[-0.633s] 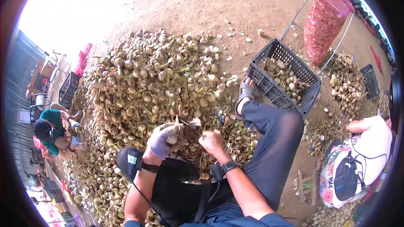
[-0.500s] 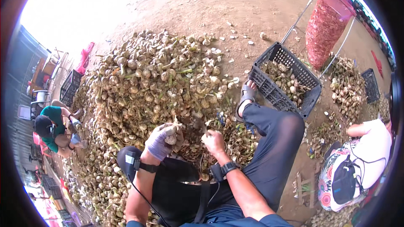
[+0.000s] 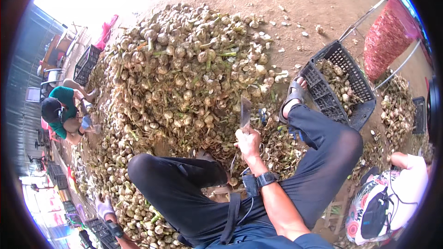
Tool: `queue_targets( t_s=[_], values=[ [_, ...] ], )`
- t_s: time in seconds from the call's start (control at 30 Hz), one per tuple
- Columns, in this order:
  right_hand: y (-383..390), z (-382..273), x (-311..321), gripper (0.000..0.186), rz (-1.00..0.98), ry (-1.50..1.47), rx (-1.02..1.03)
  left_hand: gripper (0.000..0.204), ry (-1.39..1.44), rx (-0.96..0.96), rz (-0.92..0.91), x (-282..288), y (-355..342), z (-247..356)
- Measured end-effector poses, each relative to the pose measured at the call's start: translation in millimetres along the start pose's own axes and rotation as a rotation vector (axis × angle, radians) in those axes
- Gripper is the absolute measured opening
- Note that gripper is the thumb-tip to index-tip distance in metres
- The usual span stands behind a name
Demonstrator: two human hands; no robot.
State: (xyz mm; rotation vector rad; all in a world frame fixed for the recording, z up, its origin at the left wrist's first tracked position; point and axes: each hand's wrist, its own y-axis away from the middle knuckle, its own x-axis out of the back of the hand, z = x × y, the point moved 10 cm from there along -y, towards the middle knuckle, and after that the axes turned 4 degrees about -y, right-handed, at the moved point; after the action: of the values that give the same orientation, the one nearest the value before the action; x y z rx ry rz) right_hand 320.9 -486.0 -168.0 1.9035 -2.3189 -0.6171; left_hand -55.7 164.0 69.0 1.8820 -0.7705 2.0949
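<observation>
My right hand (image 3: 249,140) grips a knife (image 3: 245,110) with a broad blade pointing up, in front of the large heap of garlic bulbs (image 3: 175,74). My left hand (image 3: 105,206), in a pale lavender glove, is out at the lower left with its fingers apart, over more garlic bulbs (image 3: 145,223) beside my left knee. Loose skins and cut stalks (image 3: 277,157) lie between my legs, near my sandalled foot (image 3: 293,97).
A black crate (image 3: 344,87) with some garlic stands right, under a hanging red mesh sack (image 3: 383,37). A co-worker in green (image 3: 62,113) sits left; another in white (image 3: 401,198) sits right. Stacked crates (image 3: 85,64) stand by the metal wall (image 3: 32,74).
My left hand has swung from the middle down to the lower left, and the bulb is no longer seen in it. My right hand rose with the blade pointing up. The view has shifted.
</observation>
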Motion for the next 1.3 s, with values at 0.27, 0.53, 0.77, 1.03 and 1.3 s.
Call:
queue_targets(
  t_s=[0.27, 0.53, 0.77, 1.03, 1.3],
  values=[
    [1.0, 18.0, -2.4, 0.021, 0.035, -0.019, -0.063, 0.049, 0.339, -0.181, -0.592, -183.7, 54.1, 205.5],
    [-3.2, 38.3, -2.5, 0.022, 0.018, 0.068, -0.183, 0.084, -0.198, -0.701, -0.769, -401.6, 82.9, 339.0],
    [-3.9, 38.8, 2.9, 0.023, 0.026, 0.125, -0.219, 0.068, -0.315, -0.654, -0.802, -430.4, 86.8, 370.9],
    [5.3, 18.4, -13.7, 0.023, -0.009, 0.092, -0.161, 0.058, 0.812, -0.207, -0.971, -303.6, 61.9, 418.9],
    [29.1, -54.9, -33.2, 0.025, -0.084, 0.155, 0.098, 0.048, 1.224, -0.421, -1.028, -60.6, 54.4, 508.3]
  ],
)
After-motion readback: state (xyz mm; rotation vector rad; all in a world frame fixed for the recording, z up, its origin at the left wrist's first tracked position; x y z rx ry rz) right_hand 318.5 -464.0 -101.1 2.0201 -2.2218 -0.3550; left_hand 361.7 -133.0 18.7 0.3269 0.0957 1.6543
